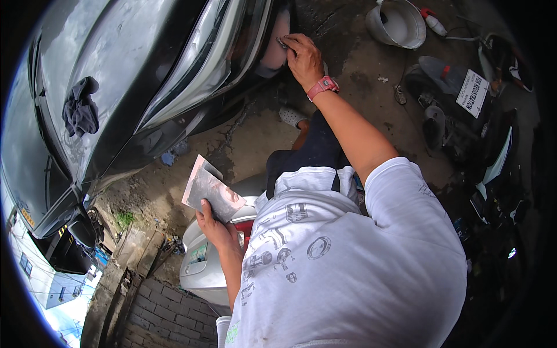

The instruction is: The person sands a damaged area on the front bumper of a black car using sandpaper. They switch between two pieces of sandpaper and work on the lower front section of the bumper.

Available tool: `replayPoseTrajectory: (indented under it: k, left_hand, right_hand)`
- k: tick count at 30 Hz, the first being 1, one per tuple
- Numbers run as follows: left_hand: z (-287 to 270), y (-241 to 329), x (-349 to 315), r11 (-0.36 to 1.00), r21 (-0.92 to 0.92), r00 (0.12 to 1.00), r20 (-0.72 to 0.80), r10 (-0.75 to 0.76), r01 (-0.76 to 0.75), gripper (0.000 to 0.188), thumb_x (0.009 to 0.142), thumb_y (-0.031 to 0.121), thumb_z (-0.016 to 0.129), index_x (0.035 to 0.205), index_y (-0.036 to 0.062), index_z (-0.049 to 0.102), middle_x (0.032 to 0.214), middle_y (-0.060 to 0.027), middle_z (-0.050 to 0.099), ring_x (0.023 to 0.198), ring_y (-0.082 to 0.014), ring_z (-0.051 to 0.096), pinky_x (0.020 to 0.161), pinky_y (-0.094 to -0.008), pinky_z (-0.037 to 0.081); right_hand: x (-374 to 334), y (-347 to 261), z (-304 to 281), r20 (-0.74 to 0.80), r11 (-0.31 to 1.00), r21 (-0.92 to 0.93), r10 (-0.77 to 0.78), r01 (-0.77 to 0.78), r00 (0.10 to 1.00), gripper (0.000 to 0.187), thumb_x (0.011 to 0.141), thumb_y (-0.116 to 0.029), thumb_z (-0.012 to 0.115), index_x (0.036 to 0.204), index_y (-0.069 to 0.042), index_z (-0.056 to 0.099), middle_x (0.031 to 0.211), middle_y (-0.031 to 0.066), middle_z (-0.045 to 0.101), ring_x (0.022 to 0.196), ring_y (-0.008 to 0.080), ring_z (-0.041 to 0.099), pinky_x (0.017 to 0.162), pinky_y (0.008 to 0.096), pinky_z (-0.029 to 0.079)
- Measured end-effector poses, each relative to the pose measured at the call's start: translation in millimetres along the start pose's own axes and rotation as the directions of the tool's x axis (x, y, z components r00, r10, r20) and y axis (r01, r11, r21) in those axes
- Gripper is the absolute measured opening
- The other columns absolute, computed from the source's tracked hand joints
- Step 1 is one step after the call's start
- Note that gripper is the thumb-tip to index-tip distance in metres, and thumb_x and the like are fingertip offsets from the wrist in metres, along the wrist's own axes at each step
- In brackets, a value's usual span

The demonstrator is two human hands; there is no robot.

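Observation:
My left hand (219,232) grips a flat rectangular plate (210,188) by its lower edge, thumb on top. The plate is grey in the middle, with pale pink smears that look like body filler. My right hand (305,62), with a pink watch (322,87) on its wrist, reaches to the front corner of a dark car (145,58). Its fingers are bent together over a pale pink patch (275,49) on the bodywork, beside the headlight (229,52). A small thin edge shows at the fingertips, but what it belongs to is hidden.
A dark cloth (80,107) lies on the car's bonnet. At the far right stands a whitish bucket (396,24), with a red and white bottle (433,22) beside it. Dark motorcycles (438,110) line the right. A silver vehicle part (203,269) sits beside my left forearm.

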State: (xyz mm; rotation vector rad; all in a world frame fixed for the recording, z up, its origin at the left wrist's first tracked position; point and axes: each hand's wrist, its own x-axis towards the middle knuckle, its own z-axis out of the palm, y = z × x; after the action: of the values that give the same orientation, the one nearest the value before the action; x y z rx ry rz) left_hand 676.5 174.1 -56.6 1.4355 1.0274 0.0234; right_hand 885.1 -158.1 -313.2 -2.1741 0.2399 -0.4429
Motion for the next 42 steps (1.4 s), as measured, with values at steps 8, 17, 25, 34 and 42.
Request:
replayPoseTrajectory:
  k: [8,17,25,34,42]
  left_hand:
    - [-4,-4,-1,1.000,0.015,1.000,-0.013,-0.003,0.003,0.045,0.111,0.027,0.072,0.146,0.0005,0.060,0.135,-0.0140,0.071,0.121,-0.0256,0.073,0.101,-0.0401,0.062]
    - [-12,-7,-3,1.000,0.020,1.000,0.003,0.015,-0.015,0.047,0.110,0.027,0.073,0.146,-0.0001,0.060,0.135,-0.0141,0.071,0.120,-0.0261,0.073,0.101,-0.0402,0.062]
    - [-19,-8,-1,0.999,0.038,0.999,0.028,0.032,-0.033,0.046,0.110,0.027,0.073,0.144,-0.0007,0.060,0.135,-0.0152,0.071,0.121,-0.0272,0.073,0.104,-0.0416,0.061]
    - [-20,-11,-4,0.998,0.047,0.999,0.025,0.034,-0.035,0.038,0.113,0.026,0.068,0.141,0.0009,0.061,0.132,-0.0138,0.072,0.117,-0.0254,0.074,0.102,-0.0410,0.062]
    - [-16,-9,-6,0.999,0.036,1.000,-0.024,0.004,-0.003,0.047,0.111,0.026,0.071,0.148,0.0006,0.059,0.137,-0.0138,0.070,0.124,-0.0264,0.071,0.105,-0.0413,0.060]
  right_hand:
    - [-46,-23,11,-0.065,1.000,-0.008,0.006,-0.006,0.998,0.034,0.088,0.005,0.070,0.117,-0.007,0.082,0.121,0.0085,0.076,0.116,0.0342,0.071,0.101,0.0449,0.060]
    - [-93,-33,39,-0.144,1.000,0.004,0.029,-0.028,0.989,0.036,0.087,0.007,0.075,0.120,-0.006,0.083,0.123,0.0101,0.076,0.118,0.0337,0.071,0.100,0.0448,0.060]
    - [-82,-24,16,-0.196,0.989,0.057,0.148,-0.140,0.969,0.032,0.095,0.002,0.070,0.123,-0.006,0.083,0.122,0.0123,0.078,0.116,0.0343,0.073,0.102,0.0439,0.059]
    - [85,62,13,-0.204,0.997,-0.045,0.053,-0.063,0.978,0.022,0.089,-0.005,0.070,0.106,-0.006,0.084,0.109,0.0197,0.080,0.107,0.0418,0.075,0.099,0.0485,0.060]
    - [75,55,14,-0.030,0.998,-0.057,0.030,-0.031,0.999,0.026,0.089,-0.004,0.069,0.109,-0.009,0.086,0.113,0.0135,0.080,0.107,0.0377,0.075,0.097,0.0466,0.062]
